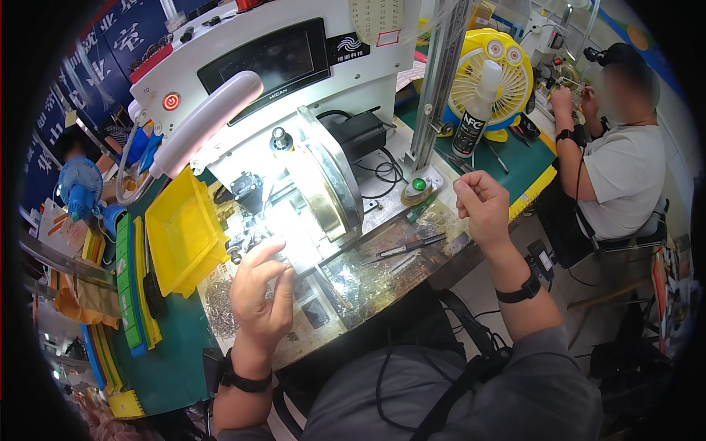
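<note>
Half bent, had the left hand (261, 298) parted at the fingers beside the metal holder (248, 237), left of the wheel (323, 206); had the right hand (485, 207) curled closed, couldn't tell around what, if anything. Judged the holder stiff, heavy, perhaps slick; favoured its dark knob (234, 255).

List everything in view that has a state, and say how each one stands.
Left hand: partly open
Right hand: curled, contents hidden
Lamp: apparently on
Screen: dark
Red button: lit
Bottle: standing, capped
Yellow fan: standing; spinning unclear
</note>
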Demonstrator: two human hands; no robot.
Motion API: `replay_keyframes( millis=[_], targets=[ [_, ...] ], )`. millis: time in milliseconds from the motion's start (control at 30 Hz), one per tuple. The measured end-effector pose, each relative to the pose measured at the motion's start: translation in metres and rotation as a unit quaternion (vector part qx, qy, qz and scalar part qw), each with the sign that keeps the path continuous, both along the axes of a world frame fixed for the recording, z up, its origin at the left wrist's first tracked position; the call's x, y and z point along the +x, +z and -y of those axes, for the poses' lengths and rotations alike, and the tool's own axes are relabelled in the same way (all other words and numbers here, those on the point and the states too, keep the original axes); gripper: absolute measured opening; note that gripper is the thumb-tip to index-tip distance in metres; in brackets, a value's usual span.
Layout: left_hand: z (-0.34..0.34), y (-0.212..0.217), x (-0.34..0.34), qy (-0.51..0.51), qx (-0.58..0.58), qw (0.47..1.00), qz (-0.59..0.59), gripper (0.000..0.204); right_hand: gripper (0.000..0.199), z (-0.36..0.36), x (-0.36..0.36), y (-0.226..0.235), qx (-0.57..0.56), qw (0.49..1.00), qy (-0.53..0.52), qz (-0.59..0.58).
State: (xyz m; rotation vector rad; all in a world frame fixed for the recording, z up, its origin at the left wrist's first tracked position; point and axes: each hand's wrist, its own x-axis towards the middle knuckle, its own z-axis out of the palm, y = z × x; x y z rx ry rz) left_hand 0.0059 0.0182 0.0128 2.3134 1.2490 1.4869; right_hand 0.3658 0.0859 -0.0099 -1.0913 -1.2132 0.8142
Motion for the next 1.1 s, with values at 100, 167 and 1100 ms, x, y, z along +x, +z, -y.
replay_keyframes(
  millis=[100,167,1100],
  targets=[
    [0.002,0.001,-0.002,0.006,-0.001,1.0,-0.002,0.007,0.012,-0.002,-0.003,-0.001,0.0,1.0,0.003,0.003],
    [0.005,0.001,-0.004,0.024,-0.002,1.0,-0.008,0.008,0.01,-0.004,-0.007,-0.004,-0.004,1.0,0.017,0.007],
    [-0.008,0.003,-0.001,-0.01,0.076,0.997,0.003,0.016,0.027,0.048,-0.15,0.051,0.285,0.882,0.203,0.314]
  ],
)
